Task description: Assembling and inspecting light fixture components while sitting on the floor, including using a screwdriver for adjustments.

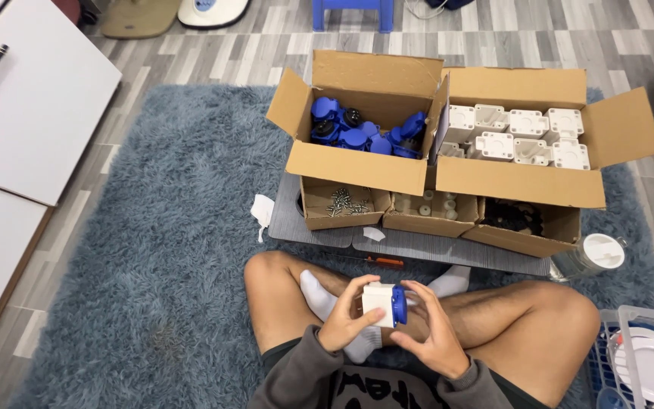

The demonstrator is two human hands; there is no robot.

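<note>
I sit cross-legged on a shaggy blue-grey rug (168,227). Both hands hold one small socket unit over my lap: a white square housing (377,301) with a blue round part (399,305) on its right side. My left hand (344,323) grips the white housing from the left and below. My right hand (431,332) cups the blue part from the right, fingers curled around it.
Ahead stand a cardboard box of blue socket parts (357,132), a box of white housings (520,136), and three small boxes with screws (346,203), white bits (427,206) and black parts (516,218). An orange-handled screwdriver (376,260), a clear jar (592,256), a basket (645,356) and white cabinets (24,113) surround me.
</note>
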